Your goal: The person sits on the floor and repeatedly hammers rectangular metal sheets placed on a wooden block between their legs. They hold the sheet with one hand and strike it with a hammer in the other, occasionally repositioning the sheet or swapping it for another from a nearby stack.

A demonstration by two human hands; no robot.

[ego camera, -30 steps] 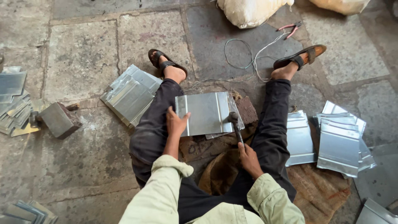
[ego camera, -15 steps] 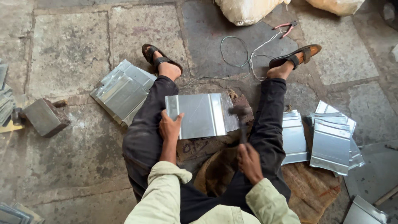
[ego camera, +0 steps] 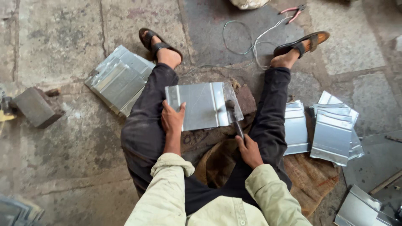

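- Metal sheet (ego camera: 201, 104): flat, shiny, rectangular, with folded edge strips; it lies between the outstretched legs on a dark block (ego camera: 247, 100).
- Left hand (ego camera: 172, 118): palm down, fingers spread, pressing the sheet's edge at its 7 o'clock corner.
- Right hand (ego camera: 249, 150): clenched around the handle of a hammer (ego camera: 234, 115), whose head meets the sheet's right fold at 3 o'clock.
- Stacks of similar sheets (ego camera: 119, 79) lie at 10 o'clock, on the rough stone floor (ego camera: 63, 37).
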